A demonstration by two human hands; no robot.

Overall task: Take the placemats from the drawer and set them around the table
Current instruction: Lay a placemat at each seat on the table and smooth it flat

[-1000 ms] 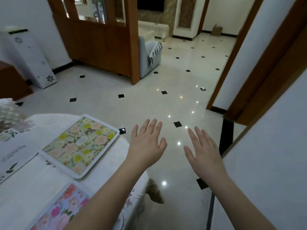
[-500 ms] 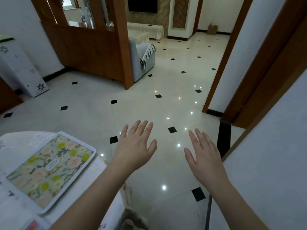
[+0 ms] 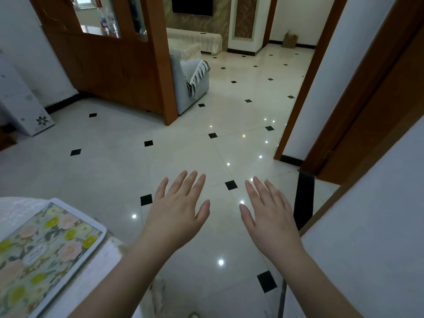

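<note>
Residential home interior: glossy cream floor tiles with black diamond insets (image 3: 231,185), brown wooden room divider (image 3: 119,72), grey fabric armchair (image 3: 195,84), wall-mounted black television (image 3: 192,5), cloth-covered table (image 3: 20,204).

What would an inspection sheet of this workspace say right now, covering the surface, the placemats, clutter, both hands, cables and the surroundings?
Surface: table under a white cloth, only its lower-left part in view.
Job's things: one floral placemat lies flat on the table near its edge; the drawer is not in view.
Clutter: nothing seen.
Grippers: left hand and right hand are open, fingers straight, empty, out over the tiled floor.
Cables: nothing seen.
Surroundings: wooden partition, grey sofa, doorway frame at right.
</note>
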